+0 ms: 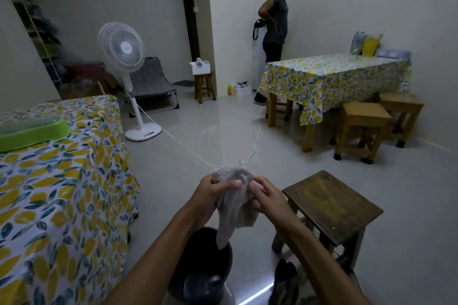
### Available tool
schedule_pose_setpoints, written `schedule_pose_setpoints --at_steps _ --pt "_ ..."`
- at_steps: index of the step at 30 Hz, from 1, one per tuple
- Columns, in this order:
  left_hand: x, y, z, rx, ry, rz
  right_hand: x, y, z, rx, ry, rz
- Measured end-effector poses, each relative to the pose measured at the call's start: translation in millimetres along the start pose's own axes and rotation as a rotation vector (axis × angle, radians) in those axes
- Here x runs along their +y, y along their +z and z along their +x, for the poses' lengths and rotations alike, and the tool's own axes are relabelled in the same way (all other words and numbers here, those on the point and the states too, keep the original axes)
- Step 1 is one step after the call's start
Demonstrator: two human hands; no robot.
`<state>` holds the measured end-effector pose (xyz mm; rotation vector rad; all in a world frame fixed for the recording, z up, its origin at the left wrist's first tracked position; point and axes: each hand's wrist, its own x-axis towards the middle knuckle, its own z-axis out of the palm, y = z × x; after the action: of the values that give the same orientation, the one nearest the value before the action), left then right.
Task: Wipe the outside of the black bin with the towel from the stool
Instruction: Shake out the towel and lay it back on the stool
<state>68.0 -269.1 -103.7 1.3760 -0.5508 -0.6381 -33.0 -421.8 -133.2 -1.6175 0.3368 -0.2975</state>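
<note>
A grey towel [235,203] is bunched between both hands at chest height, its loose end hanging down over the black bin [198,267]. My left hand [210,195] grips the towel's left side. My right hand [266,199] pinches its right side. The bin stands on the floor below my forearms, open at the top, with something pale inside; my left arm hides part of its rim. The dark wooden stool [332,208] stands just right of the bin with a bare seat.
A table with a lemon-print cloth [62,181] and a green lid sits close on the left. A white standing fan [124,57] trails a cord across the floor. Another person [273,20] stands by a second table [334,77] with wooden stools.
</note>
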Motion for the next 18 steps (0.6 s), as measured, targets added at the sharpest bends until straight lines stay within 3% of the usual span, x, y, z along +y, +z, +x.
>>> schedule_pose_setpoints --at_steps 4,8,12,18 --pt "12 10 -5 -0.047 0.023 -0.054 -1 -5 -4 -0.013 0.055 0.119" --pt "17 11 -5 -0.019 0.034 -0.087 -2 -18 -8 0.023 0.026 0.044" --pt "19 4 5 0.149 0.107 -0.065 -1 -35 -3 0.133 -0.043 -0.182" --pt "11 -8 28 0.424 0.167 0.215 -7 -69 5 0.276 -0.075 -0.311"
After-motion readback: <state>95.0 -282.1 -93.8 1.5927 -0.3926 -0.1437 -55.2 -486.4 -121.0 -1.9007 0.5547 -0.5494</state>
